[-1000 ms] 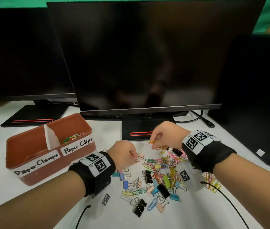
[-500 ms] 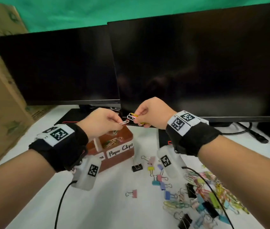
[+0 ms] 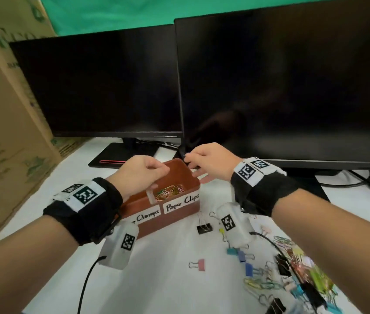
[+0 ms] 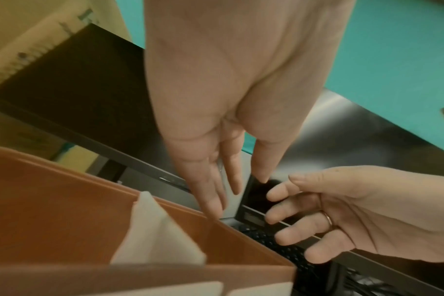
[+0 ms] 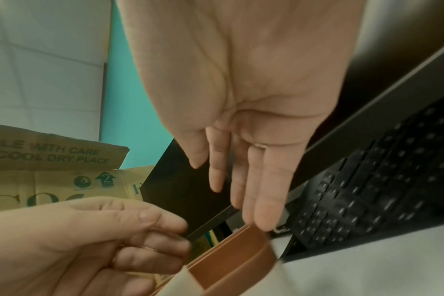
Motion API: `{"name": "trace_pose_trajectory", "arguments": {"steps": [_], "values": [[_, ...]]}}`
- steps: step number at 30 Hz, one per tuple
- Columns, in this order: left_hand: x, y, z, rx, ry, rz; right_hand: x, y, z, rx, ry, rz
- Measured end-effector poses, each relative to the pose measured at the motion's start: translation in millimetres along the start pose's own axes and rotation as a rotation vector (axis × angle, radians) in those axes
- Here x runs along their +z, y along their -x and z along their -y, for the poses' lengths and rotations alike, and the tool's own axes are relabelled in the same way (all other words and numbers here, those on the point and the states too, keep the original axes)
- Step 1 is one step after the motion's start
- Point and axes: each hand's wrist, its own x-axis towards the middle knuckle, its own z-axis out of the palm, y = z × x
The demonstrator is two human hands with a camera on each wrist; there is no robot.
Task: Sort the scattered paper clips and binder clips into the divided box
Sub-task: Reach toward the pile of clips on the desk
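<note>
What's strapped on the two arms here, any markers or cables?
Bare forearms. Each wrist has a black fabric band topped with a white plate of black square fiducial tags: left hand, right hand. Under each hangs a white tagged camera pod with a black cable. The right hand wears a ring.

Head view looks down from above; both close wrist views share the divided box (image 4: 64, 210) rim.

My wrists carry black bands (image 3: 84, 214) with white tags printed in black square codes. The divided box (image 3: 179, 165) at frame centre is terracotta brown, its labels (image 3: 180, 203) white with black handwriting. Lower right, binder clips (image 3: 204, 228) appear black, pink, blue and teal; paper clips (image 3: 263, 285) green, yellow, pink. The backdrop (image 3: 134, 10) along the top is green; the table (image 3: 168, 279) white.
</note>
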Motion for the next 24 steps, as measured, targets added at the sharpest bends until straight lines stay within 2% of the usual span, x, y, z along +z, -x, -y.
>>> {"name": "trace_pose_trajectory", "arguments": {"steps": [4, 8, 11, 14, 20, 24], "values": [[35, 19, -26, 0.143, -0.032, 0.069, -50, 31, -38, 0.051, 0.22, -0.049], [91, 28, -34, 0.234, -0.209, 0.289, -77, 59, -86, 0.145, 0.589, 0.13], [127, 32, -34, 0.258, -0.463, 0.432, -75, 72, -107, 0.188, 0.695, 0.222], [149, 36, -32, 0.286, -0.58, 0.457, -72, 73, -113, 0.178, 0.705, 0.274], [170, 35, -24, 0.293, -0.61, 0.372, -68, 65, -123, 0.17, 0.845, 0.311], [178, 34, -25, 0.302, -0.643, 0.399, -64, 62, -122, 0.185, 0.911, 0.317]]}}
